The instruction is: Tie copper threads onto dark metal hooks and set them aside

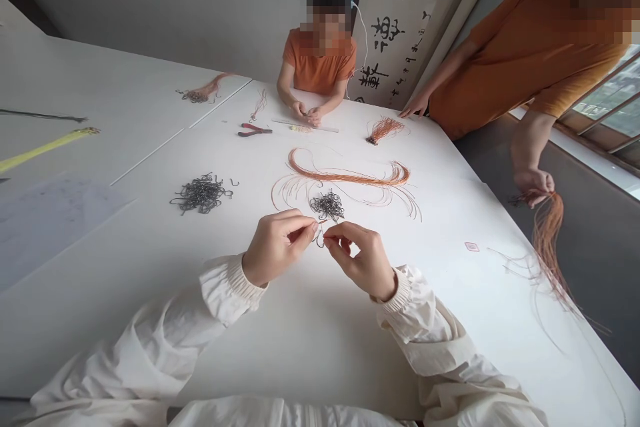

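Presently, both bare hands are close together over the white tabletop [300,340], working at a small dark metal hook [321,244] taken as the clock centre, with 12 straight ahead. Left hand [277,245] sits at 9 o'clock: thumb and index fingers pinched narrow at the hook's upper end. Right hand [364,260] at 3 o'clock: thumb and index drawn in narrow beside the hook; too small to tell whether they grip metal or strand. A short orange strand [324,221] shows by the left fingertips.

Just beyond, at 12: a small heap of dark metal hooks [327,205], and past it a long curved bundle of fine orange strands [350,177] with loose ends fanned about. At 10: a larger tangled pile of dark hooks [203,193]. At 11, farther off: red-handled pliers [255,129]. At 1: a short tied bundle of orange strands [384,129]. Between 10 and 11, near the far edge: dark hooks with orange strands attached [203,91].

Co-workers: one person in an orange top [320,70] at 12, both hands resting near the tabletop; another person, standing at 2 in an orange-brown shirt [520,40], one hand [534,185] gripping a hanging bundle of orange-brown strands [549,233].
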Available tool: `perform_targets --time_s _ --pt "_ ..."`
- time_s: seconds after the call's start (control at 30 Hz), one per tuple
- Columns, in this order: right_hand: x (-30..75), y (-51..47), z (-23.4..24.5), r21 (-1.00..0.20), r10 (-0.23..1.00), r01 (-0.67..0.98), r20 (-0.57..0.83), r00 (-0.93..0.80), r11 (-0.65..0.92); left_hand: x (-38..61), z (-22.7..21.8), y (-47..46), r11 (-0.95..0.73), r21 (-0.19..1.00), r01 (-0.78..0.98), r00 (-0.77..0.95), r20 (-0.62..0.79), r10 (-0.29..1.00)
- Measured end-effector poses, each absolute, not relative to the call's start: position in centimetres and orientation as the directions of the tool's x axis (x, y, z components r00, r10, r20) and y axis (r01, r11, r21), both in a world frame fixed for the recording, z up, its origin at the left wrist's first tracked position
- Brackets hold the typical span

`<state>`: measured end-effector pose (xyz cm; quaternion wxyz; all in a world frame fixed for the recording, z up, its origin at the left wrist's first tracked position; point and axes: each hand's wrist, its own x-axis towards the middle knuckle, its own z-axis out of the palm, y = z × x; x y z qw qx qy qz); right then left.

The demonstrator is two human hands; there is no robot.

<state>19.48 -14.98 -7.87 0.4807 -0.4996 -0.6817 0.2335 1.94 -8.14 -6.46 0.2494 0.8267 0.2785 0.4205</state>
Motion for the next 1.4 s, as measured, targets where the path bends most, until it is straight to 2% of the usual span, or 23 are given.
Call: perform_targets --time_s 0.1,0.2,0.33,0.47,0.57,0.67,0.73,0.8,0.93,1.0,1.07,1.23,1.4 --pt "19.7 -15.5 -7.0 -0.678 0.868 0.577 0.484 -0.115 0.455 1.9 -6.9 -8.0 -0.764 0.587 0.268 0.57 0.543 0.617" --pt "20.1 -15.4 -6.3 -0.697 0.876 0.554 0.46 -0.141 0.455 2.0 -7.1 -8.2 -0.799 0.555 0.233 0.642 0.529 0.555" --pt "21.0 -14.8 -5.9 -0.852 0.945 0.411 0.315 -0.094 0.325 2.0 -7.0 -8.8 -0.818 0.557 0.143 0.706 0.522 0.478" --pt "22.0 -13.6 -6.1 -0.977 0.983 0.163 0.113 -0.147 0.136 2.0 -6.7 -9.2 -0.816 0.574 0.071 0.72 0.537 0.44" --pt "22.4 -12.9 -6.6 -1.0 0.973 -0.011 0.025 -0.231 0.023 2.0 -6.3 -9.2 -0.816 0.576 0.055 0.695 0.564 0.446" --pt "22.1 -12.8 -7.1 -0.998 0.971 -0.058 0.03 -0.236 0.017 1.8 -6.1 -8.9 -0.809 0.58 0.095 0.647 0.582 0.493" --pt "21.7 -13.1 -7.4 -0.997 0.979 -0.01 0.076 -0.191 0.076 1.8 -6.1 -8.6 -0.801 0.584 0.132 0.607 0.591 0.531" --pt "21.1 -13.7 -7.4 -0.973 0.977 0.133 0.17 -0.129 0.187 1.7 -6.3 -8.2 -0.795 0.582 0.172 0.582 0.591 0.558" --pt "20.2 -14.9 -6.9 -0.796 0.917 0.469 0.387 -0.093 0.383 1.8 -7.0 -8.0 -0.807 0.545 0.229 0.608 0.567 0.556" --pt "20.1 -15.2 -6.6 -0.742 0.899 0.528 0.426 -0.106 0.414 1.9 -7.2 -8.1 -0.821 0.522 0.23 0.629 0.565 0.535" --pt "20.2 -15.2 -6.4 -0.743 0.9 0.528 0.422 -0.107 0.411 1.9 -7.3 -8.3 -0.834 0.508 0.218 0.649 0.562 0.512" --pt "21.0 -14.2 -6.1 -0.901 0.965 0.344 0.253 -0.074 0.263 2.0 -7.1 -8.9 -0.834 0.528 0.16 0.701 0.534 0.473" --pt "22.3 -13.0 -6.5 -1.0 0.974 0.017 0.015 -0.227 0.02 2.1 -6.7 -9.4 -0.805 0.589 0.077 0.707 0.537 0.46"
